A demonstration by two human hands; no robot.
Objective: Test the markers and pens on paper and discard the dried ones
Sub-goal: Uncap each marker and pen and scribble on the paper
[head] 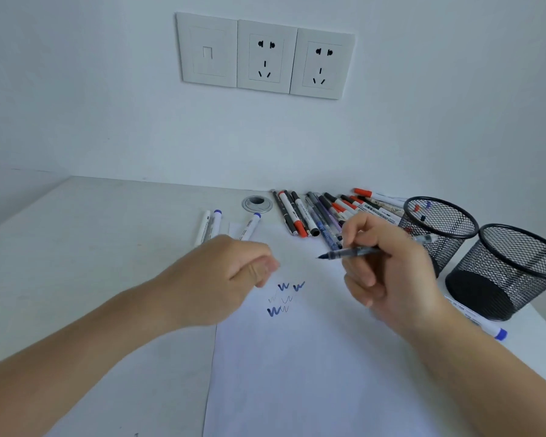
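Right hand pinches pen, tip up over paper near its far right corner. Left hand curled at paper's left edge; blurred, can't tell if holding anything.

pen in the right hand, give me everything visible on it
The pen is slim, with a dark translucent barrel that looks like plastic, and a fine black tip, uncapped. It lies nearly level, tip pointing left, its clear rear end sticking out past the right hand, which pinches it mid-barrel. The tip hangs over the paper, apparently not touching it.
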